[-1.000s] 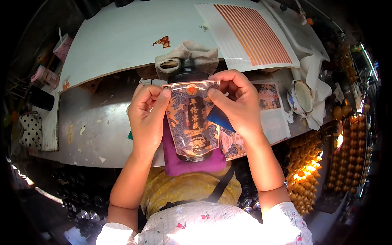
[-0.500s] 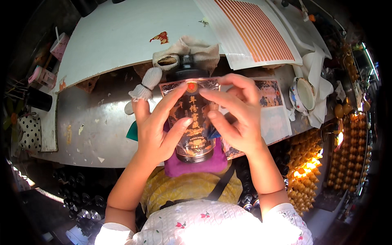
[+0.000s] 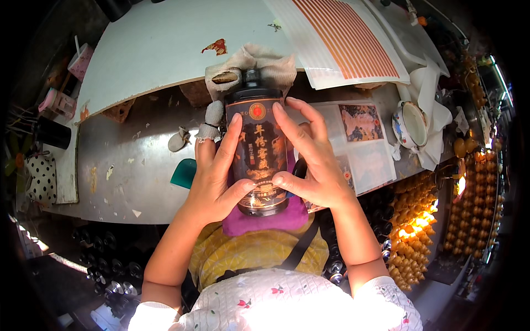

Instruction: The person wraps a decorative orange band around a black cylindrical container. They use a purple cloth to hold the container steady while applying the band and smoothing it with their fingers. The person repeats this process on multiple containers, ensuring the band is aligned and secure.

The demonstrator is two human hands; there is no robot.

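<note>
A dark bottle point(image 3: 258, 140) with a black neck lies on its back before me, its neck pointing away. An orange-and-gold decal sheet curves around its front. My left hand point(image 3: 218, 171) holds the bottle's left side, thumb on the lower front; a knitted white cover point(image 3: 214, 115) wraps one finger. My right hand point(image 3: 316, 160) grips the right side, with its thumb also on the lower decal. A purple cloth point(image 3: 265, 222) lies under the bottle's base, and a crumpled white knitted cloth point(image 3: 265, 58) lies around the neck.
A green scraper point(image 3: 184, 174) lies left of my hand on the metal table point(image 3: 121, 187). To the right are decal sheets point(image 3: 361, 138) and an enamel bowl point(image 3: 409, 127). A pale board point(image 3: 165, 38) carries a striped orange sheet point(image 3: 348, 38). Gold bottles point(image 3: 411, 237) stand lower right.
The decal's upper edges, spread out past the bottle before, now lie around its sides. My hands have moved apart to the sides, and both thumbs now rest low on the front.
</note>
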